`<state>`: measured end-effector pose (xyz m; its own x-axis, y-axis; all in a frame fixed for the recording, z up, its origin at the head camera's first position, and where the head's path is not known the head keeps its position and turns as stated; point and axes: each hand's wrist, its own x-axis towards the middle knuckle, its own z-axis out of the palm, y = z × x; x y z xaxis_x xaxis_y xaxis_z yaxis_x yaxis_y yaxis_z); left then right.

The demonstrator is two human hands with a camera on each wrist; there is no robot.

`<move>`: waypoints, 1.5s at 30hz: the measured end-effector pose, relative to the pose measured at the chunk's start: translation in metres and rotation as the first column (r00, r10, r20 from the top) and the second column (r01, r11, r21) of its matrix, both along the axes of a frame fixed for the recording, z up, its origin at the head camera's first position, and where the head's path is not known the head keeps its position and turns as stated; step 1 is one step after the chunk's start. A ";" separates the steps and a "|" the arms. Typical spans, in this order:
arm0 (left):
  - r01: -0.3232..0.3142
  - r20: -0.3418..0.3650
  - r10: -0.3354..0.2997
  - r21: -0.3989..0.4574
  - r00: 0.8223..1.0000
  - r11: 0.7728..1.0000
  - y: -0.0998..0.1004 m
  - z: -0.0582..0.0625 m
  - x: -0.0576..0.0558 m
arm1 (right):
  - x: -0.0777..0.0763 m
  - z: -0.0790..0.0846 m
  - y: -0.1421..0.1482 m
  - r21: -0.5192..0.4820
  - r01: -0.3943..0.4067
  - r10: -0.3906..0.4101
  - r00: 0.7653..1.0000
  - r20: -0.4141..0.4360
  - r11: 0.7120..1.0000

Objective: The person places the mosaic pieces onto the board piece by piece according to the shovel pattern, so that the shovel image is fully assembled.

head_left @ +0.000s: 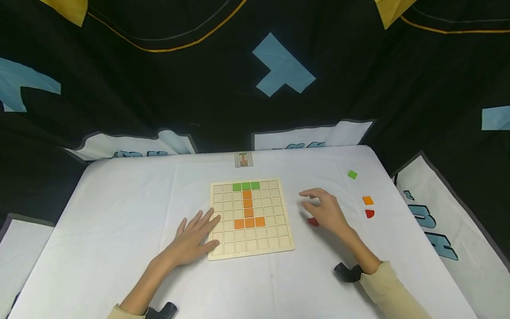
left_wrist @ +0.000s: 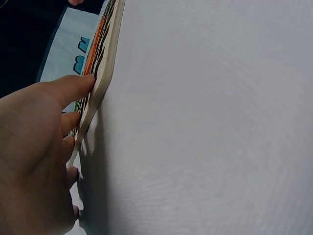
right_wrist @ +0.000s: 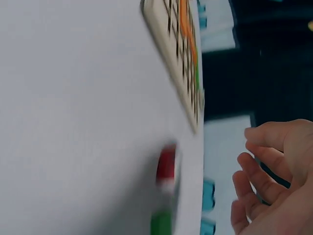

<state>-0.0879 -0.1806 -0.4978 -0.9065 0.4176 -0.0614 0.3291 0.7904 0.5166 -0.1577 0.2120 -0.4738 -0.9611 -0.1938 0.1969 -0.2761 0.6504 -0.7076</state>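
Observation:
A pale wooden grid board (head_left: 275, 232) lies on the white table, with three green tiles (head_left: 245, 186) in its top row. Below them, several orange tiles (head_left: 249, 212) form a column ending in a short row. My left hand (head_left: 193, 241) rests with spread fingers on the board's left edge; its thumb (left_wrist: 78, 89) touches the near rim in the left wrist view. To the right of the board, my right hand (head_left: 328, 212) hovers above the table, fingers loosely bent and holding nothing. A red piece (head_left: 313, 221) lies just under it, partly covered in the head view.
Toward the table's right side lie a green tile (head_left: 352, 174), an orange tile (head_left: 368, 200) and a red rounded piece (head_left: 369, 214). A small card (head_left: 238, 161) with a grid pattern lies behind the board. A dark patterned curtain (head_left: 215, 97) hangs beyond the table's back edge.

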 end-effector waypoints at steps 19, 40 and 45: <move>0.001 0.004 -0.001 -0.014 1.000 1.000 0.000 0.000 -0.001 | 0.007 -0.017 0.129 -0.004 0.349 -0.348 0.933 0.093 0.937; 0.003 0.000 -0.003 -0.003 1.000 1.000 -0.001 0.000 0.000 | -0.006 -0.029 0.151 0.152 0.504 -0.527 0.819 0.228 0.850; 0.002 -0.001 -0.002 -0.004 1.000 1.000 -0.001 -0.001 0.000 | -0.008 -0.028 0.150 0.157 0.507 -0.531 0.812 0.243 0.847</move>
